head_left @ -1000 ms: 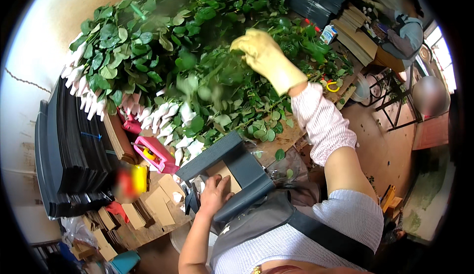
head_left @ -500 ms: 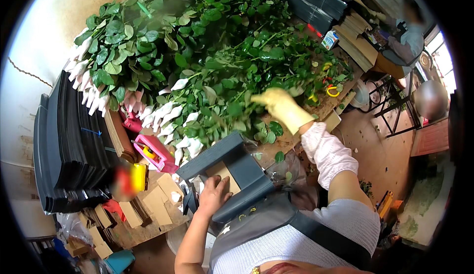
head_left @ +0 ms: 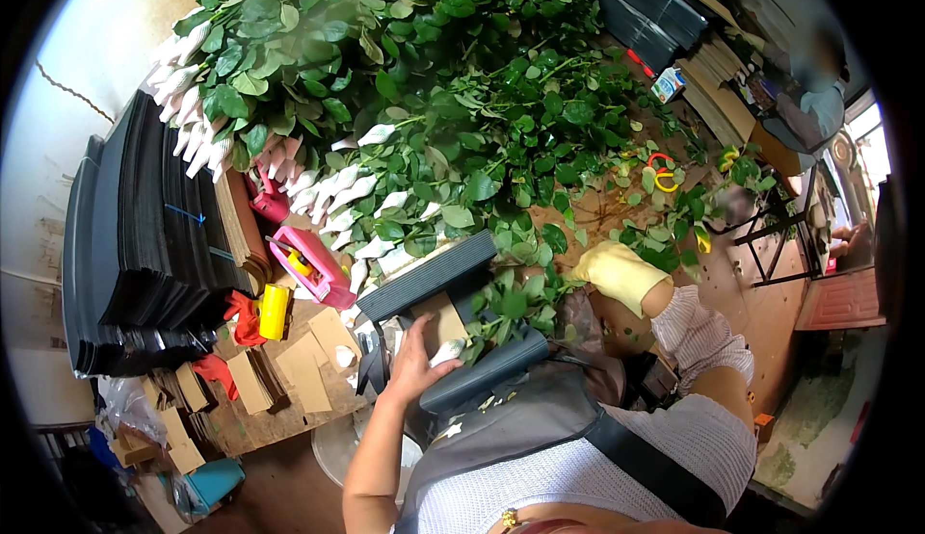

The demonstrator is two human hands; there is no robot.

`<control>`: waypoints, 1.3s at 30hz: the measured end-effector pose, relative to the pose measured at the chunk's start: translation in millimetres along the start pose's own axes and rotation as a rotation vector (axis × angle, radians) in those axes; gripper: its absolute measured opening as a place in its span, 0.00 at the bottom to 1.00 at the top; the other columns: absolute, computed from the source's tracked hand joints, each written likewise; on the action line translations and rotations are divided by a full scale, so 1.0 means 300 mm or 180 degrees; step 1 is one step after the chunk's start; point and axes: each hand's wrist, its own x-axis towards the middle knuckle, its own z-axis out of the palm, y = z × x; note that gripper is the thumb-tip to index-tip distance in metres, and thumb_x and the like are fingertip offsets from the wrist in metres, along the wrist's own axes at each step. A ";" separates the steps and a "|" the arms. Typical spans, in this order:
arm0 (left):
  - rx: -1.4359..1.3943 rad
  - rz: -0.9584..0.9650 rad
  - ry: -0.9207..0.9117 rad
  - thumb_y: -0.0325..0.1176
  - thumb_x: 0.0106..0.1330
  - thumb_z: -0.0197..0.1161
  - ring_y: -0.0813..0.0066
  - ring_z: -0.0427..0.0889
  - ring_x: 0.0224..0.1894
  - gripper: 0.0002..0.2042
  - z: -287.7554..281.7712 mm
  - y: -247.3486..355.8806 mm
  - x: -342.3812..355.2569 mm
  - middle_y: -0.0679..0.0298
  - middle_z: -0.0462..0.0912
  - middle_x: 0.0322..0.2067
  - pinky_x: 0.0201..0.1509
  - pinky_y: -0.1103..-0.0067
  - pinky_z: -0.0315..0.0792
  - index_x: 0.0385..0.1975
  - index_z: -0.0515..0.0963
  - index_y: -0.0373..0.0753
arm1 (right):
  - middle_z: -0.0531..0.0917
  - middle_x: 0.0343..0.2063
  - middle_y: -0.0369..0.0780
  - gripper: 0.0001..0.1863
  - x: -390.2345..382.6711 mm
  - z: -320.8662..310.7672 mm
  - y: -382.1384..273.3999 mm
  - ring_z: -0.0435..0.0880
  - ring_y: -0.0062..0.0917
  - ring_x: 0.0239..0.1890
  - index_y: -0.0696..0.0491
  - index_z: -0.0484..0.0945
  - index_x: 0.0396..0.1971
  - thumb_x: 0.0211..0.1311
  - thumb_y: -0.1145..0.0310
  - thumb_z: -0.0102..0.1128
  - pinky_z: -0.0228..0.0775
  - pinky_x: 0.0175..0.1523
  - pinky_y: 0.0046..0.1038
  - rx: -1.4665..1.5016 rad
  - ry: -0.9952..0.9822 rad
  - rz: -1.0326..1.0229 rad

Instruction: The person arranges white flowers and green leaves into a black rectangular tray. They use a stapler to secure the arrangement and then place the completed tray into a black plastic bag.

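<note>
A dark grey trough (head_left: 487, 368) with a ridged far wall stands before me, a piece of cardboard (head_left: 439, 322) inside it. A rose (head_left: 448, 351) with a white netted bud lies in the trough, its leafy stem running right. My left hand (head_left: 416, 365) rests in the trough beside the bud, thumb and fingers apart. In a yellow glove, my right hand (head_left: 621, 274) is closed at the stem end right of the trough; the glove partly hides the stem. Beyond the trough lies a big pile of roses (head_left: 482, 130), netted buds to the left.
A pink tape dispenser (head_left: 318, 269), a yellow roll (head_left: 276, 311) and cardboard pieces (head_left: 306, 370) are on the table at left. Stacked black sheets (head_left: 145, 245) stand behind them. Scissors with red and yellow handles (head_left: 663, 176) lie right of the pile. Another person (head_left: 814, 101) sits far right.
My right hand has come from the pile toward me and right, with a rose. That rose's bud now lies in the trough beside my left hand, whose thumb has spread.
</note>
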 end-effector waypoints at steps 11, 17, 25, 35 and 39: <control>0.0069 0.0111 -0.0572 0.41 0.62 0.74 0.49 0.68 0.64 0.16 -0.042 0.004 0.008 0.49 0.70 0.63 0.70 0.62 0.65 0.51 0.89 0.53 | 0.85 0.42 0.43 0.28 0.500 -0.412 0.075 0.85 0.40 0.48 0.48 0.76 0.64 0.63 0.64 0.68 0.77 0.55 0.42 0.0391 0.2087 -0.0375; 0.0307 0.0222 -0.0605 0.43 0.64 0.74 0.50 0.68 0.65 0.16 -0.046 0.009 0.023 0.49 0.70 0.62 0.70 0.63 0.65 0.51 0.89 0.52 | 0.66 0.72 0.44 0.64 0.989 -0.550 0.194 0.65 0.41 0.73 0.47 0.51 0.80 0.44 0.52 0.84 0.55 0.77 0.38 -0.0622 0.0548 0.1055; 0.0095 0.0138 -0.0429 0.40 0.59 0.78 0.51 0.70 0.63 0.17 -0.027 0.013 0.013 0.49 0.70 0.61 0.66 0.64 0.68 0.49 0.90 0.52 | 0.88 0.34 0.37 0.06 0.862 -0.272 0.156 0.87 0.34 0.40 0.44 0.87 0.33 0.59 0.65 0.62 0.76 0.43 0.34 -0.0790 0.1512 0.0498; 0.0233 0.0204 -0.0417 0.40 0.59 0.78 0.50 0.70 0.64 0.17 -0.019 0.013 0.013 0.48 0.70 0.59 0.65 0.65 0.69 0.49 0.89 0.50 | 0.85 0.48 0.45 0.32 0.358 0.055 -0.024 0.83 0.40 0.55 0.48 0.74 0.67 0.60 0.63 0.66 0.82 0.51 0.41 -0.1563 0.0941 0.0138; 0.0175 0.0121 -0.0412 0.41 0.59 0.77 0.50 0.68 0.64 0.17 -0.019 0.017 0.015 0.48 0.69 0.59 0.66 0.64 0.67 0.48 0.89 0.50 | 0.85 0.44 0.43 0.36 0.399 -0.394 0.020 0.85 0.42 0.47 0.49 0.73 0.67 0.59 0.56 0.73 0.81 0.50 0.44 0.0726 0.0005 -0.0135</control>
